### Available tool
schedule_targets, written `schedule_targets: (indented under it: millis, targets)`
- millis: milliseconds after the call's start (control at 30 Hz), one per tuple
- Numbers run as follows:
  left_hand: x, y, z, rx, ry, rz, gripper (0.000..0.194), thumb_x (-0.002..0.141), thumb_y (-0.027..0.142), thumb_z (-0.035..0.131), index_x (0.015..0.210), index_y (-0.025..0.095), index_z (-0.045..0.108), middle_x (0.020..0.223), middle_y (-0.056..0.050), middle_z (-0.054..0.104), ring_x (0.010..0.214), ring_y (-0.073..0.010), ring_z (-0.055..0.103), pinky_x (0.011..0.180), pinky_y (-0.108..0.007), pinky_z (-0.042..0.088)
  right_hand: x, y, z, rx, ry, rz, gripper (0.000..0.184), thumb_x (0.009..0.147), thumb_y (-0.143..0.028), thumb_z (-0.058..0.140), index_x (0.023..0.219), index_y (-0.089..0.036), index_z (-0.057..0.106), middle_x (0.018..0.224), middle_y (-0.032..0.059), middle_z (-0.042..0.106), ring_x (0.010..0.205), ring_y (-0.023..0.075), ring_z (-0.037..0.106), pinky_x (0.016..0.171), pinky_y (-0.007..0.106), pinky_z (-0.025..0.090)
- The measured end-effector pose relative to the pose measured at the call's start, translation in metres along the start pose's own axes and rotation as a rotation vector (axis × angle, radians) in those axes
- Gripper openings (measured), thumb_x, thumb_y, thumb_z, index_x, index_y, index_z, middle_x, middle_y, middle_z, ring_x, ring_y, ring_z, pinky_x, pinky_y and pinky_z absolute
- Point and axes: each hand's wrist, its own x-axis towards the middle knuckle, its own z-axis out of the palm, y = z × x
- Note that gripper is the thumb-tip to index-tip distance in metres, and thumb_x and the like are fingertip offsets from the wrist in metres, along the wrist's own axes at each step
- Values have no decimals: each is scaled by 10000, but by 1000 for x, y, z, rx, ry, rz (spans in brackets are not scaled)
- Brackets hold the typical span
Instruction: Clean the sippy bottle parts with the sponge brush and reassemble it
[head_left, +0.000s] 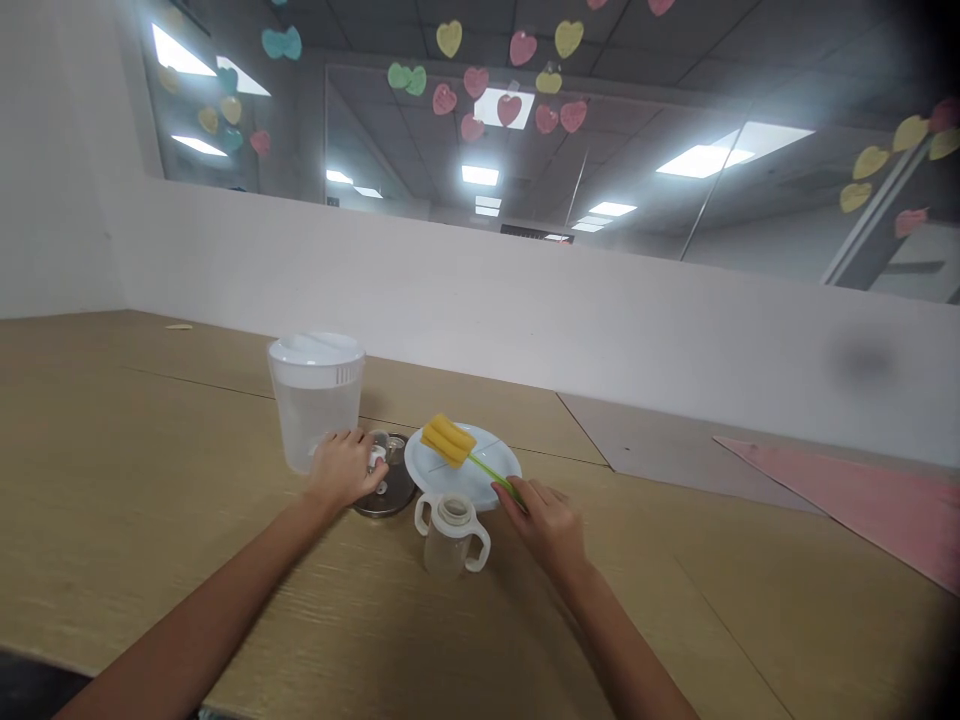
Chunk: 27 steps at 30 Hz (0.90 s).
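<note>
Closed around the thin green handle, my right hand (pixel 551 520) holds a bottle brush with a yellow sponge head (pixel 448 440). The sponge is over a white plate (pixel 495 465). My left hand (pixel 345 468) has its fingers curled on a small white and clear piece (pixel 377 457), perhaps a bottle top; the fingers partly hide it. Below that hand is a round dark metal tray (pixel 394 497) with other small clear and white parts on it. Between my hands, a clear baby bottle (pixel 448 550) with two white handles stands upright, its top uncovered.
A lidded white plastic pitcher (pixel 315 400) stands just behind my left hand on the wooden table (pixel 187 440). A low white wall (pixel 450 290) runs along the back, under glass with heart-shaped paper notes. Grey and pink sheets (pixel 862 490) lie at the right.
</note>
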Motion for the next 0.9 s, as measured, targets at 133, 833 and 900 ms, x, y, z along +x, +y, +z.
schedule_targets:
  millis: [133, 833, 900]
  targets:
    - [1, 5, -4, -2, -126, -91, 368, 824, 385, 383, 1009, 154, 602, 959, -119, 626, 826, -255, 617, 669, -325, 422, -1, 1, 1, -7, 2, 6, 228, 896, -319, 549, 743, -159, 604, 514, -38, 547, 460, 68, 473, 504, 234, 293]
    - [-2, 8, 4, 10, -307, -149, 415, 831, 445, 391, 934, 122, 630, 973, -163, 639, 830, -302, 633, 682, -382, 467, -1, 0, 2, -3, 0, 2, 228, 894, -321, 551, 735, -163, 594, 506, -44, 539, 465, 66, 471, 509, 235, 293]
    - [-2, 7, 6, 8, -304, -142, 432, 833, 458, 388, 918, 115, 635, 959, -165, 640, 824, -313, 633, 672, -386, 467, -1, 0, 2, -5, -3, -1, 227, 891, -319, 555, 732, -162, 594, 504, -45, 534, 464, 68, 468, 508, 236, 293]
